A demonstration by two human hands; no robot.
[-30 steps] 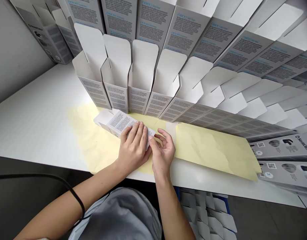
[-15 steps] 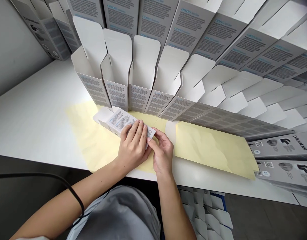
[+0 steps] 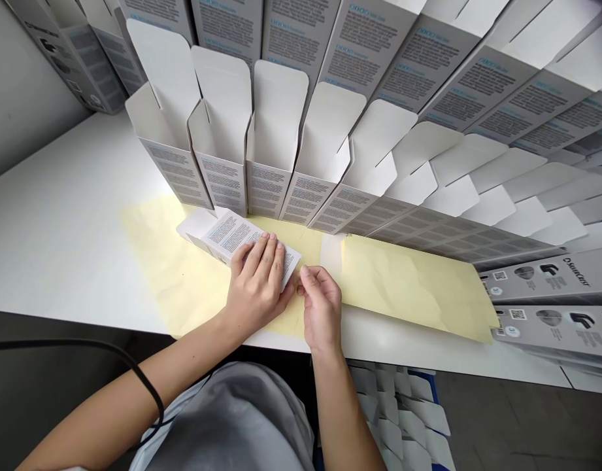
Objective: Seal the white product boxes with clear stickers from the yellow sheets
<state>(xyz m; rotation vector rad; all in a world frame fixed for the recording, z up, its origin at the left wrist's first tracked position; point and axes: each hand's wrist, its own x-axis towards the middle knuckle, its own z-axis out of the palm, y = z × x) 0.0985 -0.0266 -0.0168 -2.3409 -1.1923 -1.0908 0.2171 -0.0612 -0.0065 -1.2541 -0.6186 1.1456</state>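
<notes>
A small grey-white carton [image 3: 234,235] with printed text lies tilted on yellow paper [image 3: 183,281], its open flap end to the upper left. My left hand [image 3: 259,275] grips it, fingers flat across the printed top and thumb low at the near end. Just right of that end is my right hand [image 3: 323,301], its fingers curled in and thumb against the index finger. A small gap parts it from the carton, and nothing shows in it. Behind the carton stands a row of upright cartons [image 3: 268,186] with raised flaps.
Taller cartons [image 3: 301,49] rise behind the row. A folded yellow sheet [image 3: 413,288] lies right of my hands on the white table [image 3: 75,261]. Flat printed boxes [image 3: 560,327] are stacked at far right. Below the edge are more flapped cartons [image 3: 393,412]. A black cable [image 3: 129,360] crosses my left arm.
My right hand has come off the carton's near end and curled in, moving slightly down. My left hand stays on the carton. The view has shifted a little.
</notes>
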